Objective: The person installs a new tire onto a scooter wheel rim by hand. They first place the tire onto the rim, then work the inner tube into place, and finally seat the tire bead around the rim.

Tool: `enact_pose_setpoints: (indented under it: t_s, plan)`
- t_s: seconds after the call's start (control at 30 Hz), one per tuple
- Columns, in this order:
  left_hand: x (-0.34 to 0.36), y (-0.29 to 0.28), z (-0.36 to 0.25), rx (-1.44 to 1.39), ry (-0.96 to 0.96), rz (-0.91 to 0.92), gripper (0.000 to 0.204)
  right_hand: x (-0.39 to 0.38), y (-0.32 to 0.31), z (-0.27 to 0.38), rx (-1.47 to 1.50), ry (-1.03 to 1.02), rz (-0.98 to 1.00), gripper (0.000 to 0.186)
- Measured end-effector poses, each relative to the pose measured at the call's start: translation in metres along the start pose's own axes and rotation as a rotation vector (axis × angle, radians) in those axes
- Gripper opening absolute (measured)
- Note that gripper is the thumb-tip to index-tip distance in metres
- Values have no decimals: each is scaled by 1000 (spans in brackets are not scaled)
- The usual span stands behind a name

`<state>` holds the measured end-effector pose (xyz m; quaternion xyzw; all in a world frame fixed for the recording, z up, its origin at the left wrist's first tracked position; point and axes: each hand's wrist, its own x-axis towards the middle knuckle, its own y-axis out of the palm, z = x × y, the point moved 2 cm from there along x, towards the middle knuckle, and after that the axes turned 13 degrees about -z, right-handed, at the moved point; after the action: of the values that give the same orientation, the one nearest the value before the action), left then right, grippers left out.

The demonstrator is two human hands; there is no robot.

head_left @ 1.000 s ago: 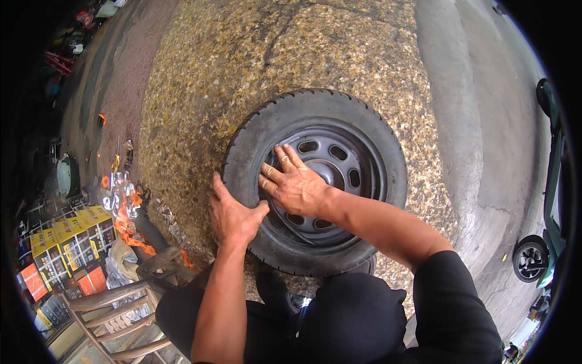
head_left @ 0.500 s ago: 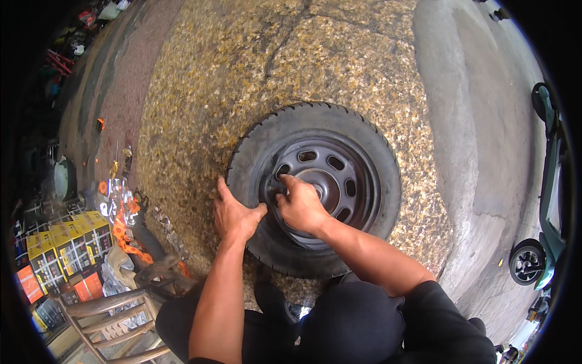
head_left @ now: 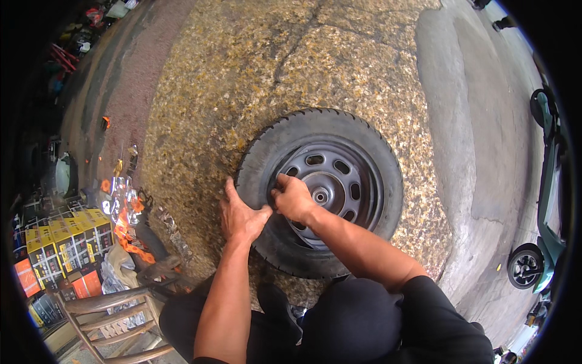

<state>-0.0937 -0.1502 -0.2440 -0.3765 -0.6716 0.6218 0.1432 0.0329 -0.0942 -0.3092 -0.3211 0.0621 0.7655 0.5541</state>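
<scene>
A black car tyre point(head_left: 370, 151) on a grey steel rim point(head_left: 336, 182) with oval holes lies flat on the gravelly ground in front of me. My left hand point(head_left: 242, 215) rests on the near left sidewall, fingers spread over the rubber. My right hand point(head_left: 292, 197) is curled at the rim's left edge, fingertips pressed where the rim meets the tyre. Whether it pinches something small there is hidden by the fingers. My dark-clad knees point(head_left: 351, 321) are just below the tyre.
Yellow and orange boxes point(head_left: 66, 242) and orange wrappers lie at the left, with a wooden chair point(head_left: 115, 321) at the lower left. A green scooter point(head_left: 542, 242) stands at the right edge. A paler concrete strip point(head_left: 461, 121) runs beyond the tyre.
My right hand went from flat and spread on the rim to curled at the rim's left edge. The left hand stayed on the sidewall. The view shifted slightly.
</scene>
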Motion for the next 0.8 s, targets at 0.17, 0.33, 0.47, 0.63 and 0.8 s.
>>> enact_pose_setpoints:
  t_s: [0.17,0.33,0.47,0.63,0.8]
  plan:
    - [27,20,36,-476,-71,-88,90,-4,7,-5,-136,-227,-152,18]
    - [37,44,64,-721,-91,-66,69,-10,1,-4,-70,-151,-56,29]
    - [27,50,63,-931,-183,154,69,-25,4,2,-152,-148,2,37]
    - [14,19,48,-987,-205,238,74,-37,-8,12,-29,-65,69,52]
    - [11,-30,5,-746,80,137,74,-43,-35,31,418,215,104,88]
